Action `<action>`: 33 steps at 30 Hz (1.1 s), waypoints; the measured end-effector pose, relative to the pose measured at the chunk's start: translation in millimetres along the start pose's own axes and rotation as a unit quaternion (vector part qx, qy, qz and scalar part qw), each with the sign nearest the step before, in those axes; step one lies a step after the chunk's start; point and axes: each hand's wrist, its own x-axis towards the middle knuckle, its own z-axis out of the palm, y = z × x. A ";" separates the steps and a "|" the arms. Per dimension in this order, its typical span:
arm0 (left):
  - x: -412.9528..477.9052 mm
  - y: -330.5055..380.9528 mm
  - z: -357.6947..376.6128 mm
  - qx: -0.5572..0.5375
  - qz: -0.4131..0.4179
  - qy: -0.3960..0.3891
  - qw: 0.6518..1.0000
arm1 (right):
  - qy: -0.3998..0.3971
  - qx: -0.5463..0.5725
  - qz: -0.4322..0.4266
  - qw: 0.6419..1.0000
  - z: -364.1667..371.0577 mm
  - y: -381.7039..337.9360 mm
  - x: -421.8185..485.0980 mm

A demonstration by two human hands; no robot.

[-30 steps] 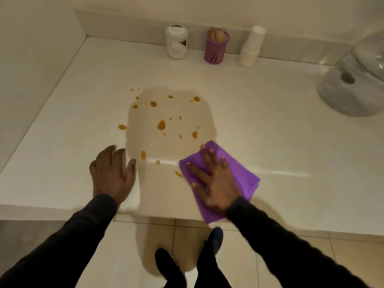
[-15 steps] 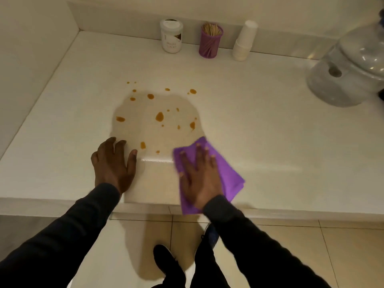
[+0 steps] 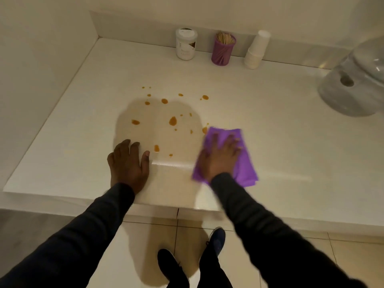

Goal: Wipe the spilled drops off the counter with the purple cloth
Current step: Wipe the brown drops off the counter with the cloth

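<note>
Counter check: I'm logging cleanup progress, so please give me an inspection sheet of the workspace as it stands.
Surface: white counter, glossy, with a shadow over the spill area.
Job's things: purple cloth lies flat at the right edge of the spill; orange-brown drops are scattered to its left, mostly unwiped.
Clutter: white jar, purple toothpick holder and stacked paper cups along the back wall, clear of the drops.
Hands: right hand spread flat on the cloth; left hand flat on the bare counter beside the spill.
Cables: nothing seen.
Surroundings: clear water bottle at the right; tiled floor below.
</note>
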 end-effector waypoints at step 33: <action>-0.6 5.1 -4.6 0.006 -0.030 0.014 0.999 | -0.038 -0.055 -0.145 0.987 -15.6 25.1 85.4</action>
